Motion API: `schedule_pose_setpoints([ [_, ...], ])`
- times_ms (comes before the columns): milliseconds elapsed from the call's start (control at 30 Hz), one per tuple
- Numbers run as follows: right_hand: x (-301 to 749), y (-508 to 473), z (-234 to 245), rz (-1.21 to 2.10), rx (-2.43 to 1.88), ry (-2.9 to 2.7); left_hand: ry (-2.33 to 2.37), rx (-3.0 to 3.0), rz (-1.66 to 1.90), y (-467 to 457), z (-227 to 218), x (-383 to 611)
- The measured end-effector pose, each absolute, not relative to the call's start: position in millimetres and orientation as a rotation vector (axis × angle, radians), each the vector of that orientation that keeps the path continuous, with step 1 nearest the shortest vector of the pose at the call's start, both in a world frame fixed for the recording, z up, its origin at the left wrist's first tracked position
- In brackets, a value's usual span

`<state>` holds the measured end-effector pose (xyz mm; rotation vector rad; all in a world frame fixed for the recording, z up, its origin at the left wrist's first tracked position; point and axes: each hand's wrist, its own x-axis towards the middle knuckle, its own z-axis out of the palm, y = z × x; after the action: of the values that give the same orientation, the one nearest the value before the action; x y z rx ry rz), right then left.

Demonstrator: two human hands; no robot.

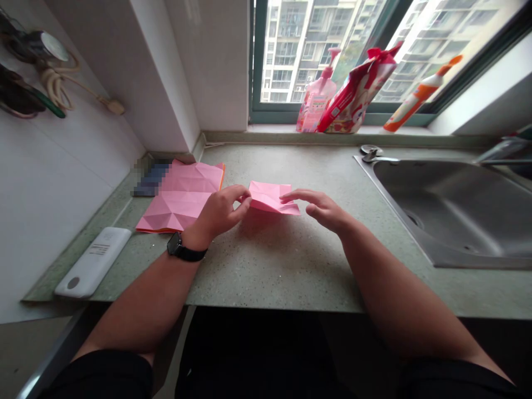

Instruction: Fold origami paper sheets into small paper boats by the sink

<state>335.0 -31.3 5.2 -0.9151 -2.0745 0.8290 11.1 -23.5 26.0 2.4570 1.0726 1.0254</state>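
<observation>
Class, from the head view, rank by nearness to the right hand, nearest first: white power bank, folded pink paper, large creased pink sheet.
1. Folded pink paper: at the right hand, on its left.
2. Large creased pink sheet: farther left.
3. White power bank: far left, near the front of the counter.

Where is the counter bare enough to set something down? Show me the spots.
Bare counter lies between the forearms, in front of the small pink paper, and behind it, bordered by the windowsill and sink. Crowded: the left side, with the large pink sheet, white device and left hand.
</observation>
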Motion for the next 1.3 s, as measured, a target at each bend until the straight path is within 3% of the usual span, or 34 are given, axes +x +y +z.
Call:
schedule_pose_setpoints([
  [267,328,-26,-8,0.434,-1.071,-2.203,1.063,2.373,1.058,-18,17,11],
  [467,332,-24,-8,0.456,-1.002,-2.244,0.782,2.549,0.847,-10,10,1],
  [700,339,-21,-16,0.47,-1.06,-2.36,0.905,2.621,0.611,-9,4,4],
  [1300,338,-17,-16,0.448,-1.293,-2.34,0.978,2.536,0.538,-7,5,1],
])
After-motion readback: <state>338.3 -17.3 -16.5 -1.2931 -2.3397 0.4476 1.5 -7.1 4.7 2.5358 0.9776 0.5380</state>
